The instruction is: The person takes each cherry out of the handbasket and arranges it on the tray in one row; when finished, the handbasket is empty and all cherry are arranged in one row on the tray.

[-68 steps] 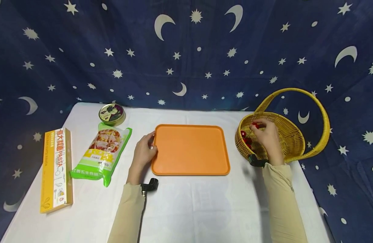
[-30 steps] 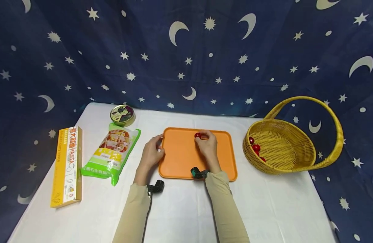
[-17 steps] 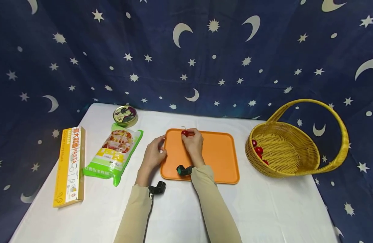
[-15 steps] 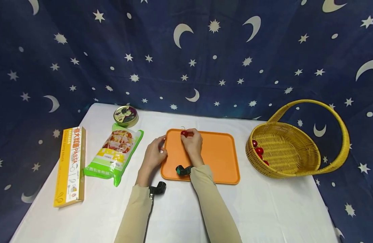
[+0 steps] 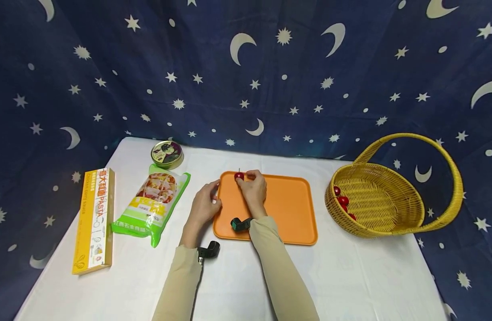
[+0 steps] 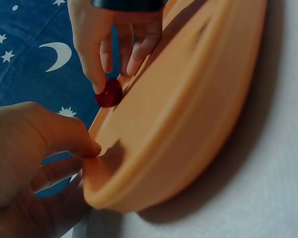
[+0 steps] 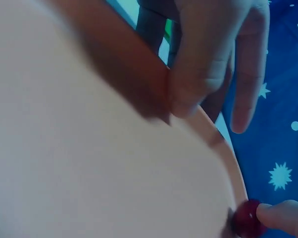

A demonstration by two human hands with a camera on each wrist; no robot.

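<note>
In the head view, an orange tray point(image 5: 286, 209) lies on the white table. My left hand point(image 5: 203, 205) grips its left rim, thumb inside and fingers outside, as the left wrist view also shows. A dark red cherry point(image 5: 239, 176) with its stem up sits by the tray's back left corner. My right hand point(image 5: 254, 191) is over the tray, its thumb touching the cherry point(image 6: 108, 92) while the other fingers stand apart from it. At the right, a yellow wicker basket point(image 5: 414, 209) holds several more cherries point(image 5: 343, 200) along its left inner wall.
On the left stand a yellow pasta box point(image 5: 94, 220), a green food bag point(image 5: 151, 200) and a round tin point(image 5: 167, 154). The basket's tall handle point(image 5: 456, 187) leans out to the right. A dark blue cloth with moons and stars point(image 5: 206, 58) hangs behind the table.
My right hand has brought a cherry from the basket to the tray's back left corner, and its fingers have spread off it. The left hand keeps its grip on the rim.
</note>
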